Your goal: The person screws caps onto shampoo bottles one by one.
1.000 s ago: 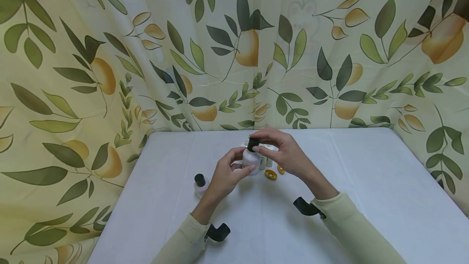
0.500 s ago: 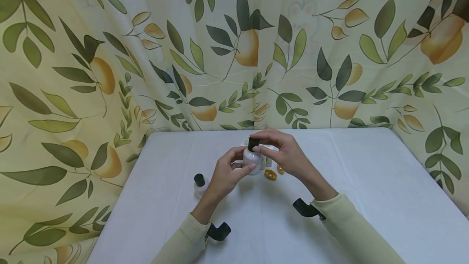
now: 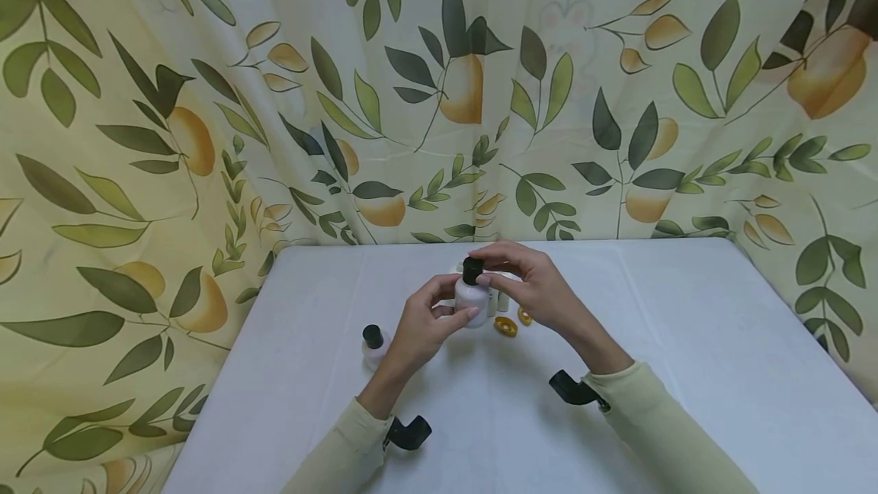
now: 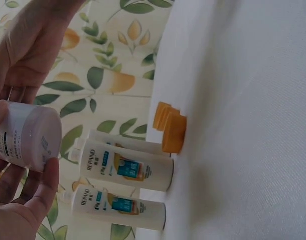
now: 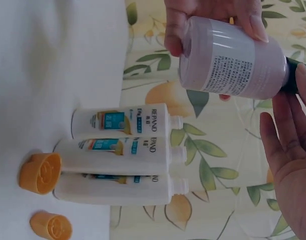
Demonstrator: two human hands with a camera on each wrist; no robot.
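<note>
Above the table's far half, my left hand (image 3: 427, 325) grips the body of a pale pink bottle (image 3: 471, 305), its fingers and thumb round both sides. At the top, my right hand (image 3: 542, 284) pinches the black cap (image 3: 472, 271) between thumb and fingers. The cap sits on the bottle's neck in the right wrist view, where a printed label (image 5: 232, 65) shows on the side. The bottle is off the table, its base visible in the left wrist view. Behind it stand several white bottles (image 5: 112, 155) with bare necks.
Two orange caps (image 3: 505, 326) lie on the white-covered table (image 3: 309, 418) in front of the white bottles. Another pale bottle with a black cap (image 3: 373, 337) stands to the left, partly behind the left forearm. A leaf-patterned curtain (image 3: 576, 174) hangs behind.
Both hands keep almost the same place with the pink bottle between them. The right thumb and fingertips have shifted slightly on the black cap.
</note>
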